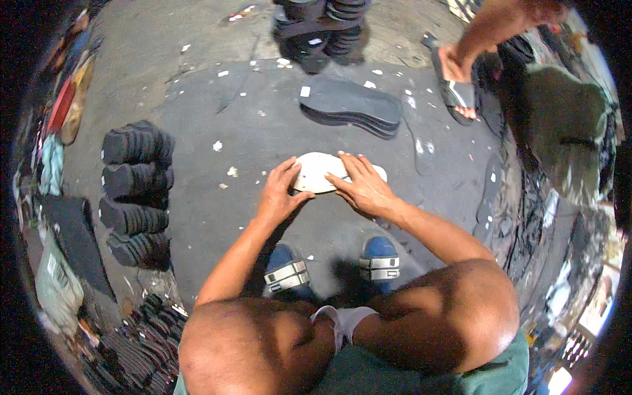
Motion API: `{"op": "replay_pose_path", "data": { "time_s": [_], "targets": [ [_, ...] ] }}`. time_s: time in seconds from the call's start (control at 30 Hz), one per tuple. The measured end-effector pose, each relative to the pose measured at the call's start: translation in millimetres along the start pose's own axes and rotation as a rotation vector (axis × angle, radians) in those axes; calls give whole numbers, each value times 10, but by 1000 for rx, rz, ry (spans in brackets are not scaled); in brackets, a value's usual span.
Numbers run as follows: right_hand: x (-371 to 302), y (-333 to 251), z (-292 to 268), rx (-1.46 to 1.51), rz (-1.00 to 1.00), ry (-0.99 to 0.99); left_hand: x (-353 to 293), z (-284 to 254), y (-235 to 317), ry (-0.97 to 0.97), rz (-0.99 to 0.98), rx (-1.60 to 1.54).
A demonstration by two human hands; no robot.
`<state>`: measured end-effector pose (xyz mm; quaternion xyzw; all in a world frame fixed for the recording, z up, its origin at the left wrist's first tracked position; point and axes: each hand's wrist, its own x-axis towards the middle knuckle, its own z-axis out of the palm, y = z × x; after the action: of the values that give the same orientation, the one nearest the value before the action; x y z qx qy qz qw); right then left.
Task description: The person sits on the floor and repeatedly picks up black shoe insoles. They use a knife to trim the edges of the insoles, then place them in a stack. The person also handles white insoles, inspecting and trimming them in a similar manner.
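A white sole-shaped piece [316, 172] is in front of me, lying crosswise over the dark floor sheet. My left hand [282, 192] grips its left end, fingers along the far edge and the thumb on the near side. Over its right part lies my right hand [363, 187], fingers bent across the top and thumb pointing toward the middle, covering some of the piece. Beyond the hands is a stack of black soles [352, 105] with a small white tag. Whether the white piece rests on the floor or is slightly lifted, I cannot tell.
Bundled black soles [135, 181] stand in a row at the left, with more black pieces [141, 349] piled at lower left. Dark bundles [322, 29] stand at the far side. Another person's sandalled foot [457, 92] is at far right. White scraps dot the floor.
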<state>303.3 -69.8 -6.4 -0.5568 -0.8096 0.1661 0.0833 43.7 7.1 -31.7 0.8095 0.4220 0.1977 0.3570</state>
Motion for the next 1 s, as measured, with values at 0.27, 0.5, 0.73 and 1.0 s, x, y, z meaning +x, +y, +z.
{"op": "replay_pose_path", "data": {
  "time_s": [0.27, 0.5, 0.73, 1.0],
  "targets": [
    [-19, 197, -245, 11, 57, 153, 126, -72, 77, 174, -11, -105],
    [721, 997, -1169, 186, 119, 131, 635, 296, 308, -11, -659, -1161],
    [951, 1972, -1052, 663, 359, -72, 1454, 831, 876, -60, -716, -1594],
    [555, 745, -446, 1231, 635, 220, 1253, 356, 850, 47, -717, -1195]
  ]
}}
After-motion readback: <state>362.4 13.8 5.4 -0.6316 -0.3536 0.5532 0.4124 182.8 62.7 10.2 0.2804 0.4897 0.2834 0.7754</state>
